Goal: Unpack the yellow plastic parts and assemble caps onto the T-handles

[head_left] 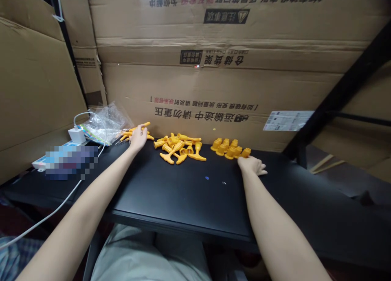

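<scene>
My left hand (139,140) is closed on a yellow-handled corkscrew (144,125), its metal spiral lying against my fingers. Beneath and around that hand is a pile of similar corkscrews (126,135), some with bare spirals. My right hand (253,165) has its thumb side at a yellow cup-shaped sleeve (245,152), which tilts a little; the fingertips at the sleeve are partly hidden, and the other fingers are loosely curled. Beside it several matching sleeves (229,152) stand in rows. Between my hands lies a heap of T-handled yellow corkscrews (176,147) with sleeves on.
Cardboard (195,81) walls the back of the black table (171,191). At left are clear plastic bags (106,120), a power strip (39,162) with a white charger (77,135), and a white cable (65,199). A blue scrap (207,178) lies near the middle. A black post (339,85) slants at right.
</scene>
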### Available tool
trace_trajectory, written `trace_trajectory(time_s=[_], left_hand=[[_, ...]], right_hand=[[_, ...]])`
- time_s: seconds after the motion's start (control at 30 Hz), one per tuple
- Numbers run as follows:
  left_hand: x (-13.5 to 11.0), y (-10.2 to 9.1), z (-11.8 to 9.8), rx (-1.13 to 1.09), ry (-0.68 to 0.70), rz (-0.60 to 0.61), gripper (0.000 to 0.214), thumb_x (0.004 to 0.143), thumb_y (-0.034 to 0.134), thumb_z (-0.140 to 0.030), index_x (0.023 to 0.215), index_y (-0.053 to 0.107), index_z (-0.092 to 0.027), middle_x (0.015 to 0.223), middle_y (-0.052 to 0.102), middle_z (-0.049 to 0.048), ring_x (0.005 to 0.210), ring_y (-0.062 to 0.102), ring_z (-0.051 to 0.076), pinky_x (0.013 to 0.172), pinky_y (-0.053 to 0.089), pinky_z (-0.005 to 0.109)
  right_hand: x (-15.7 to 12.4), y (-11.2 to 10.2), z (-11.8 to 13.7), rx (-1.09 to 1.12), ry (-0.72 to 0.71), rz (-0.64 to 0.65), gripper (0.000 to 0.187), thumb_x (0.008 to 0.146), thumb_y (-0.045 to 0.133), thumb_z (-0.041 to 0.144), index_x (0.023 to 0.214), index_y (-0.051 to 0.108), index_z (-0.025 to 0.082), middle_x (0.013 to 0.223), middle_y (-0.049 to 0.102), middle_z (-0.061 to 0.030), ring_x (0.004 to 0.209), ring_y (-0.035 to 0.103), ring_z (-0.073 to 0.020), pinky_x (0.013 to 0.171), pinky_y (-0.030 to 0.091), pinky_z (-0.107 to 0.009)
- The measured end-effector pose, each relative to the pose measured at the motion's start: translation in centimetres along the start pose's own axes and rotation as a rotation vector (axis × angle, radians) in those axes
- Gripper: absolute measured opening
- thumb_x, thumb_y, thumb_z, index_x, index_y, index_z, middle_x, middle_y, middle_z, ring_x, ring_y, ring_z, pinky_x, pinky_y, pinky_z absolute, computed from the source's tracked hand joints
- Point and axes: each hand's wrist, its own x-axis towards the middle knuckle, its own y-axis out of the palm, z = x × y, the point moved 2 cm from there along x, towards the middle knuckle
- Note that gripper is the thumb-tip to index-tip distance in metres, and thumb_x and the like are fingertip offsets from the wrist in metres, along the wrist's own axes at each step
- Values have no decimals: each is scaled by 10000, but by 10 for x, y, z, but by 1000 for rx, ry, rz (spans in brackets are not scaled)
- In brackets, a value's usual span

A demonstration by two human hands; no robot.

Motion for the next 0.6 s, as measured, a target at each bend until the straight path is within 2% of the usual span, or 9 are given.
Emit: trace_trajectory(time_s=[0.13,0.27,0.47,0.6], left_hand=[[16,-1,29,301,53,-4,411,956,263,-321,1256,526,-224,1345,547,104,1279,427,271,1073,246,511],[18,5,53,415,77,88,458,950,277,-386,1346,458,-242,1397,502,106,1312,393,270,1102,191,524],[19,9,67,559,73,196,703,844,438,-593,1455,341,-260,1569,220,131,1425,186,364,1118,86,594],[24,9,65,621,82,280,888,799,436,-674,1512,215,-193,1603,37,134,1457,28,382,1124,36,610]], right_hand=[[-3,-3,1,-5,4,20,306,728,560,195,1016,659,163,1259,548,-197,1242,419,-351,1007,273,-539],[-2,-2,1,37,12,-4,299,722,552,182,1007,641,169,1261,538,-179,1240,416,-337,1021,271,-511],[-2,-1,-2,218,-5,-196,298,693,522,169,981,584,214,1211,562,-126,1176,439,-313,985,300,-534],[-9,-9,4,266,-130,-276,326,710,476,157,1026,543,197,1208,553,-141,1184,447,-324,960,322,-531]])
